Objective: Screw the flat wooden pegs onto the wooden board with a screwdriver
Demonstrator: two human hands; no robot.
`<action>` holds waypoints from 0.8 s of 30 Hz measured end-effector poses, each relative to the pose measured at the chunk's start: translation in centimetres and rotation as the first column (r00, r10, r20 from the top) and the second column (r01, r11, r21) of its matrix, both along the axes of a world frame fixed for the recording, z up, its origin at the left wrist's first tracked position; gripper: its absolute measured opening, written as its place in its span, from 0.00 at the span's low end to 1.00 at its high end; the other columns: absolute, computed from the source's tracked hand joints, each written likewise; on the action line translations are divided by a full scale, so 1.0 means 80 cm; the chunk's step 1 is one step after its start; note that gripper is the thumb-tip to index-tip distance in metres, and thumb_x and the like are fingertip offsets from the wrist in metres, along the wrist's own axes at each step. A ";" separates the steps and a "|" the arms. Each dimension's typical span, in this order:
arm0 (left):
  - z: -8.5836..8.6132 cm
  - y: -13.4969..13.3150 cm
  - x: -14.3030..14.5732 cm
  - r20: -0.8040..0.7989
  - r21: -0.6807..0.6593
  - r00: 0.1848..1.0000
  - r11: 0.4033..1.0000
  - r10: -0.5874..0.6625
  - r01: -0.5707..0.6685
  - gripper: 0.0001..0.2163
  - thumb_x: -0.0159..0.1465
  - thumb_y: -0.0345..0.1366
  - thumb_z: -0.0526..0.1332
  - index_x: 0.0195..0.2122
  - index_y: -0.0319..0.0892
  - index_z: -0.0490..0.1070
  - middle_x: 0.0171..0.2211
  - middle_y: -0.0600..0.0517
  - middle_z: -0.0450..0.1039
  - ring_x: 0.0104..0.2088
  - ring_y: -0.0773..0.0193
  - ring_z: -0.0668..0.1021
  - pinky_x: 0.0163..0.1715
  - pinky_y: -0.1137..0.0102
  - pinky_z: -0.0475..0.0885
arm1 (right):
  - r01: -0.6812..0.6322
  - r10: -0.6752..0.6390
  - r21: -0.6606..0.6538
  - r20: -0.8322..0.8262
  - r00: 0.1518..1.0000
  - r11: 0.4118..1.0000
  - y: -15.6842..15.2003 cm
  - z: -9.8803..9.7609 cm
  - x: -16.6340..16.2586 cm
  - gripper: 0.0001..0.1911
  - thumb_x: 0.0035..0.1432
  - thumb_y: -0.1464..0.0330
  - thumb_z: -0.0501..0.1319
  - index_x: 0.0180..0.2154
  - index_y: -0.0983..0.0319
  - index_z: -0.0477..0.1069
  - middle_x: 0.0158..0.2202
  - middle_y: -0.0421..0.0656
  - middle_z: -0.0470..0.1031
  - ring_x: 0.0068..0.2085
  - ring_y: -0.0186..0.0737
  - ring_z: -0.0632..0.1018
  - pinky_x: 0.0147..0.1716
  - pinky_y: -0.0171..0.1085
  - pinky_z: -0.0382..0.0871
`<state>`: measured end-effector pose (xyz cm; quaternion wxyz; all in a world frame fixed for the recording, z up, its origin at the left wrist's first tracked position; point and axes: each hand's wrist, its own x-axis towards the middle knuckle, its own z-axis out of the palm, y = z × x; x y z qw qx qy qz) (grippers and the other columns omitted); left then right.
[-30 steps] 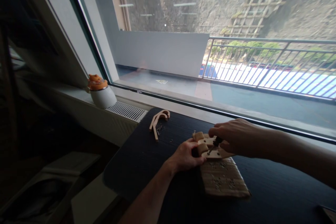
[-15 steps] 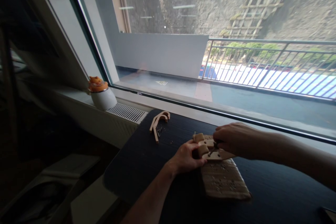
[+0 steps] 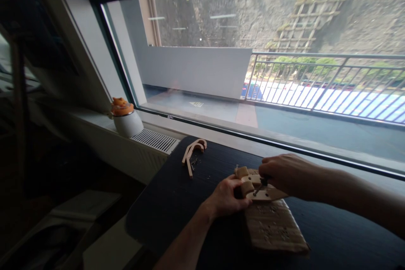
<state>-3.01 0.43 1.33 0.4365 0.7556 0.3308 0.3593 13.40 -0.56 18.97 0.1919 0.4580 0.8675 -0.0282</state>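
Observation:
My left hand (image 3: 228,195) is closed around the rounded ends of light wooden pieces with dark screw holes (image 3: 260,195). These pieces rest on a brown board (image 3: 274,225) with small marks on its surface, lying on the dark table. My right hand (image 3: 281,175) is closed above them, its fingers around a small dark screwdriver-like tool (image 3: 262,182). The tool's thin shaft slants down toward a hole in the nearer piece. Its handle is mostly hidden by the fingers.
Two curved wooden hooks (image 3: 193,152) lie at the table's far left, beside several small screws (image 3: 194,163). A white jar with an orange lid (image 3: 128,122) stands on the radiator cover (image 3: 156,140) by the window. The dark table (image 3: 164,206) ends at a rounded left corner.
The view has tilted slightly, so everything sits a little lower. My right hand has shifted slightly, and more of the tool shows beneath its fingers. My left hand keeps its hold.

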 end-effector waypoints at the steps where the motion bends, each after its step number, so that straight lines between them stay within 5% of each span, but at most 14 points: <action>1: 0.000 0.000 0.000 0.003 0.003 1.000 1.000 0.001 -0.001 0.14 0.52 0.34 0.68 0.41 0.42 0.77 0.50 0.49 0.71 0.48 0.58 0.75 0.51 0.70 0.69 | 0.004 -0.004 0.001 0.004 1.000 1.000 0.000 -0.001 0.000 0.11 0.55 0.76 0.54 0.32 0.63 0.75 0.35 0.48 0.78 0.34 0.43 0.79 0.29 0.35 0.61; 24: -0.003 0.000 0.001 0.015 0.000 1.000 1.000 0.003 -0.003 0.13 0.52 0.35 0.68 0.40 0.41 0.77 0.49 0.50 0.71 0.47 0.58 0.75 0.50 0.71 0.69 | 0.027 -0.027 0.053 -0.009 1.000 0.998 0.005 0.001 0.000 0.09 0.59 0.69 0.54 0.32 0.61 0.73 0.32 0.46 0.78 0.34 0.44 0.78 0.30 0.36 0.60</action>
